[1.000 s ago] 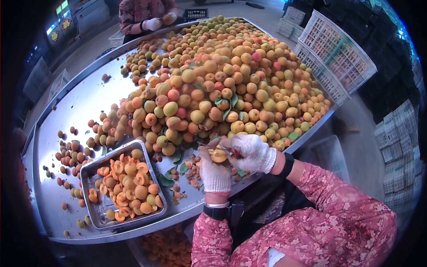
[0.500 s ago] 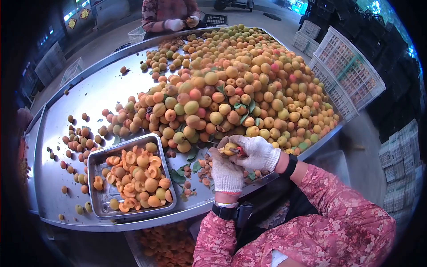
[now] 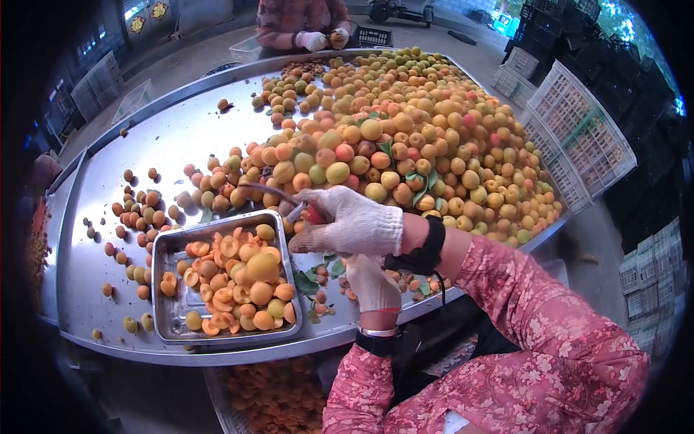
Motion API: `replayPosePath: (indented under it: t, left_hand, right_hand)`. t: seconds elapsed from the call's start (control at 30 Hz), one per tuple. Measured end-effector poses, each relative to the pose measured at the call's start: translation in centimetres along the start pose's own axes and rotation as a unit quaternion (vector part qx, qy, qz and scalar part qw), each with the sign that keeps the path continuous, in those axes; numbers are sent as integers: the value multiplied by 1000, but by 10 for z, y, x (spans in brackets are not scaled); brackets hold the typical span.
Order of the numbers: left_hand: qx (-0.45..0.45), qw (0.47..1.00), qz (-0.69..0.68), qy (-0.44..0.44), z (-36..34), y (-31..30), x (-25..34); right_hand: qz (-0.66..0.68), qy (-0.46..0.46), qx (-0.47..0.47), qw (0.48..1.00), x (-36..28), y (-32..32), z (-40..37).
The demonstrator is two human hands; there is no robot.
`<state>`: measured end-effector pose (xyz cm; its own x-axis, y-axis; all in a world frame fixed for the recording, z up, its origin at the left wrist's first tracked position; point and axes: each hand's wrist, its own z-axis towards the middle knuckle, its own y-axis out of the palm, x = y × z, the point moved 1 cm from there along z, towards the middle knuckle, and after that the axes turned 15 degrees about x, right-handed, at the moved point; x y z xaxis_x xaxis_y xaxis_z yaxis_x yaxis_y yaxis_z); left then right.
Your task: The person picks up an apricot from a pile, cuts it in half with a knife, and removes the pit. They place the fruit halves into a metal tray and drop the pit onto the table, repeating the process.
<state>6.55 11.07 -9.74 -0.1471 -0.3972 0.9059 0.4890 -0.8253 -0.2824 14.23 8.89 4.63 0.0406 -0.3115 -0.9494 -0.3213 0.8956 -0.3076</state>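
My right hand (image 3: 350, 220), in a white knit glove, reaches left near the tray's upper right corner. It is closed around a small knife with a red handle (image 3: 314, 215), whose short blade points left. Just below, my gloved left hand (image 3: 372, 283) is partly covered by the right one, and its fingers are hidden. The metal tray (image 3: 165, 318) holds apricot halves and whole-looking apricots. A slightly blurred yellow apricot (image 3: 263, 267) appears over the fruit there. Close to my left hand lie leaves (image 3: 306, 283) and small brown pits (image 3: 323, 296).
A big heap of apricots (image 3: 434, 137) covers much of the metal table (image 3: 181, 137). A crate of cut fruit (image 3: 275, 398) stands beneath the near edge. Across the table are another person's gloved hands (image 3: 313, 41). White crates (image 3: 578, 130) stand at the right.
My right hand has moved left towards the tray with the knife. My left hand has dropped slightly, and the apricot it held is no longer visible there. A blurred apricot now shows over the tray.
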Motion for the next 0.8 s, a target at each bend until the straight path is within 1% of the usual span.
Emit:
replayPosePath:
  t: [0.03,0.07,0.1,0.13,0.17,0.2,0.27,0.33,0.4,0.43,0.47,0.5,0.53,0.6,0.63,0.7,0.73,0.77,0.8]
  left_hand:
    - [24,999,-16,43,2,5,-9]
    - [30,999,-16,43,2,13,-15]
    - [58,971,-200,-119,1,24,-19]
    - [82,883,-374,-271,-2,32,-22]
    - [63,806,-458,-369,-2,32,-15]
    - [93,692,-522,-491,2,33,-8]
    - [78,686,-500,-522,3,24,6]
    - [74,687,-489,-533,5,19,8]
    - [63,687,-480,-542,4,20,2]
    - [23,746,-431,-508,-2,22,-10]
    - [-17,798,-379,-468,-8,26,-23]
    - [-47,868,-327,-371,-15,31,-34]
    - [-49,868,-327,-369,-19,40,-49]
    - [-16,746,-492,-449,-25,52,-70]
    - [-16,746,-492,-449,-26,50,-65]
    - [-62,823,-407,-392,-28,45,-55]
    - [-60,823,-406,-392,-26,41,-50]
    - [-93,941,-222,-237,-22,34,-42]
    - [-120,990,-22,-64,-19,29,-35]
  right_hand:
    - [-95,-98,10,991,10,2,9]
    - [-189,-196,20,962,22,5,18]
    - [-276,-180,3,944,26,7,21]
    - [-352,-152,-33,923,34,6,24]
    - [-371,-161,-45,914,42,7,26]
    - [-388,-170,-56,904,51,8,28]
    - [-408,-156,-59,897,69,11,35]
    - [-428,-141,-60,891,83,14,39]
    - [-471,-115,-78,871,92,15,39]
    - [-513,-101,-97,847,96,18,40]
    - [-531,-99,-107,835,100,18,40]
    - [-531,-126,-98,832,107,17,41]
    - [-530,-152,-90,829,113,16,42]
    - [-537,-165,-89,822,112,14,41]
    - [-544,-178,-90,815,112,14,39]
    - [-546,-182,-96,812,114,11,36]
    - [-549,-186,-100,809,116,10,35]
    - [-541,-189,-101,814,118,11,34]
    - [-540,-190,-102,814,120,12,34]
